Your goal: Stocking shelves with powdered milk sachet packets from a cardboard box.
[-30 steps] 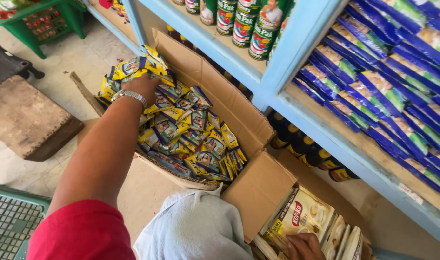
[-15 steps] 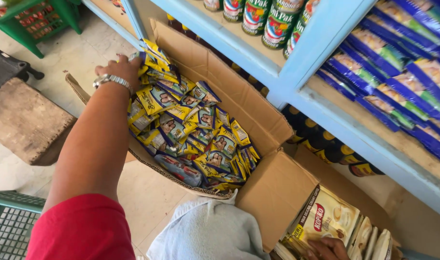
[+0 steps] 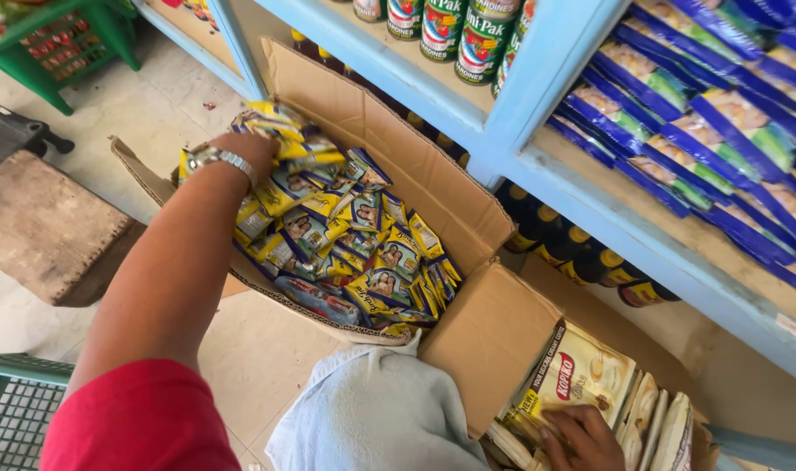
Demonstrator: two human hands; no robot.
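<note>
My left hand (image 3: 251, 150), with a metal watch on the wrist, is deep in an open cardboard box (image 3: 398, 131) and shut on a bunch of yellow sachets (image 3: 285, 129), lifted slightly above the pile. Many more yellow sachets (image 3: 367, 257) fill the box. At the bottom right my right hand (image 3: 581, 438) grips a cream-coloured packet (image 3: 581, 375) standing among similar packets in a second box. Its fingertips lie on the packet's lower edge.
A blue shelf unit (image 3: 590, 205) runs along the right, with green cans (image 3: 468, 35), blue packets (image 3: 721, 113) and dark bottles (image 3: 572, 253) underneath. A wooden block (image 3: 49, 227), green crate (image 3: 67, 44), green basket (image 3: 14, 410) and pale cloth (image 3: 372, 410) surround me.
My left hand has closed on a bunch of yellow sachets at the box's far corner and raised them a little. My right hand stays on the cream packet.
</note>
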